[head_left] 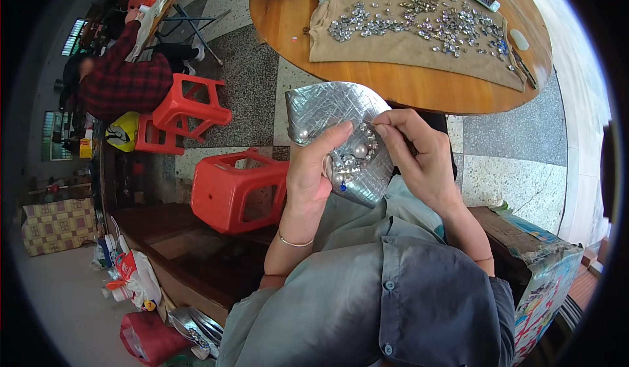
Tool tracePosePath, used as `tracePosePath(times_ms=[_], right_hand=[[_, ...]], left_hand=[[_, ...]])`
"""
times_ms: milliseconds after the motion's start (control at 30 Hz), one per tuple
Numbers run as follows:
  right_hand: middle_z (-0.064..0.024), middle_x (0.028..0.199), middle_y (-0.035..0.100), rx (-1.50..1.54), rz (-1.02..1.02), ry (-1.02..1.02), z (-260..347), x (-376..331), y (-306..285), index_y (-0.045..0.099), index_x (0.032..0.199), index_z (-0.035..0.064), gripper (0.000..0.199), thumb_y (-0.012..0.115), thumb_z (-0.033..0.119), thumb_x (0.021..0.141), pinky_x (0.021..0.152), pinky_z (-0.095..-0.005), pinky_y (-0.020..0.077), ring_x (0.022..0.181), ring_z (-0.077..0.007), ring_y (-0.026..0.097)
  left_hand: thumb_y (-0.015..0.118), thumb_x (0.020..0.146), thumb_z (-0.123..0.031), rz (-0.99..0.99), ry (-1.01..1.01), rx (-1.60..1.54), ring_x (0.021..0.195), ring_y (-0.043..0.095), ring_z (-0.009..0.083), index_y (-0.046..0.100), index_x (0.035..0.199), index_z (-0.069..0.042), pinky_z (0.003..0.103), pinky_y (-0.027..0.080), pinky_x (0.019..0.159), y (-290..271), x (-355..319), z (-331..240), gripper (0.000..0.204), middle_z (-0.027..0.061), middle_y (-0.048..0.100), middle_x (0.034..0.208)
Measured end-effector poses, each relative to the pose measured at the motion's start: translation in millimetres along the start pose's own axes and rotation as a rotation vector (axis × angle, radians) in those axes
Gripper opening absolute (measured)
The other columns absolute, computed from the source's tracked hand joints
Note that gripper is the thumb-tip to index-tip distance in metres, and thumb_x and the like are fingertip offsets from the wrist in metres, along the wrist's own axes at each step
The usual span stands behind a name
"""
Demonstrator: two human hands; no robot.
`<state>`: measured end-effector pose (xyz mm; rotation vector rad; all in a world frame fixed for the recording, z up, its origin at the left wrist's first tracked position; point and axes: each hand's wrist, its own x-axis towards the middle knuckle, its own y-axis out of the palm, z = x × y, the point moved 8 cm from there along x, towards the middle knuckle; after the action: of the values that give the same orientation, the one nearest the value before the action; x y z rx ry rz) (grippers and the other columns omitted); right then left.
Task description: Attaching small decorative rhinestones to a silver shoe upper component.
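Left hand [309, 167] gripping beaded silver sheet [335, 101], right hand [424, 160] pinched narrow beside its beads [360, 151], any held item unclear

- Silvery sheet [332, 107]: glossy, metallic-looking, crosshatched with fine lines
- Gems [452, 31]: glassy, sparkling
- Tan cloth [337, 50]: matt, soft-looking
- Table [367, 77]: smooth varnished wood
- Stool [216, 193]: smooth plastic, faintly glossy
- Bracelet [295, 244]: shiny metal

Checkered speckled floor [246, 65], red plastic stools [215, 196], rounded wooden table [367, 73].
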<state>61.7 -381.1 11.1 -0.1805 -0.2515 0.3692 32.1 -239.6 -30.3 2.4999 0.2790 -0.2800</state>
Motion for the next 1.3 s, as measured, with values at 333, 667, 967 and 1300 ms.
tracePosePath(times_ms=[333, 667, 967, 1300], right_hand=[[-0.0076, 0.069, 0.060, 0.007, 0.022, 0.005, 1.2, -1.6, 1.5, 0.058, 0.095, -0.0002, 0.011, 0.056, 0.003, 0.085, 0.051, -0.0225, 0.0422, 0.056, -0.0114, 0.055], [-0.0105, 0.067, 0.061, 0.003, 0.018, 0.013, -4.4, -1.9, -0.1, 0.058, 0.094, 0.0009, 0.013, 0.058, 0.003, 0.082, 0.050, -0.0257, 0.0449, 0.053, -0.0176, 0.060], [-0.0052, 0.064, 0.059, -0.069, 0.024, -0.051, 4.5, -1.3, -2.9, 0.060, 0.095, 0.0006, 0.013, 0.055, 0.000, 0.083, 0.050, -0.0215, 0.0424, 0.055, -0.0068, 0.055], [-0.0077, 0.069, 0.061, 0.140, 0.049, 0.080, -1.7, -1.4, -3.8, 0.059, 0.094, -0.0003, 0.012, 0.056, 0.003, 0.084, 0.055, -0.0230, 0.0448, 0.059, -0.0084, 0.057]], left_hand=[[0.058, 0.079, 0.000, 0.001, 0.001, -0.015, 0.087, 0.063, 0.0202, 0.055, 0.108, 0.001, 0.034, 0.053, 0.074, 4.7, -3.5, -2.5, 0.029, 0.0115, 0.063, 0.096], [0.062, 0.072, 0.006, 0.042, 0.021, 0.129, 0.079, 0.063, 0.0180, 0.056, 0.104, 0.002, 0.030, 0.053, 0.070, 6.3, -2.4, -1.8, 0.033, 0.0104, 0.064, 0.091], [0.060, 0.073, 0.004, -0.029, 0.101, 0.190, 0.078, 0.063, 0.0186, 0.056, 0.102, 0.002, 0.031, 0.054, 0.068, 5.3, -6.4, -7.0, 0.030, 0.0111, 0.063, 0.091], [0.059, 0.075, 0.001, 0.046, -0.128, -0.061, 0.078, 0.064, 0.0207, 0.055, 0.104, 0.001, 0.033, 0.055, 0.068, 9.2, -2.9, 7.2, 0.030, 0.0122, 0.063, 0.091]])
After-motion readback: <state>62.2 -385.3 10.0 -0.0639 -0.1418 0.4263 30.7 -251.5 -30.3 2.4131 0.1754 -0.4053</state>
